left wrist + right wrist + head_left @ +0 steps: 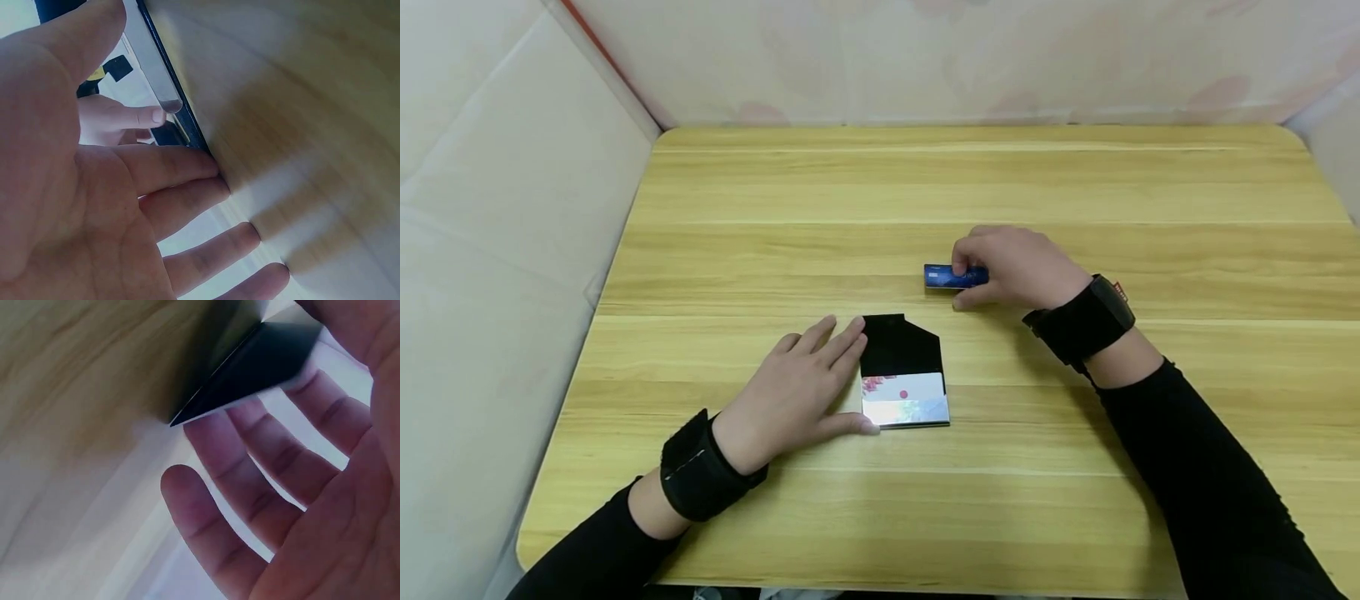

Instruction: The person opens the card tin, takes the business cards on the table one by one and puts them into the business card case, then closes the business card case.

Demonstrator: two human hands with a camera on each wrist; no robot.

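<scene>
A black card holder lies on the table with its flap folded back. In its lower half sits a pale card with pink flowers and a pink dot, partly covered by the holder's shiny silver front. My left hand rests along the holder's left side, fingers straight, its fingertips and thumb tip at the edge. Beyond the holder, my right hand pinches a blue bank card between thumb and fingers, tilted on its long edge. The right wrist view shows that card's dark face.
The wooden table reaches back to a pale curtain-like wall. Another pale panel borders the table's left side. Black bands circle both wrists.
</scene>
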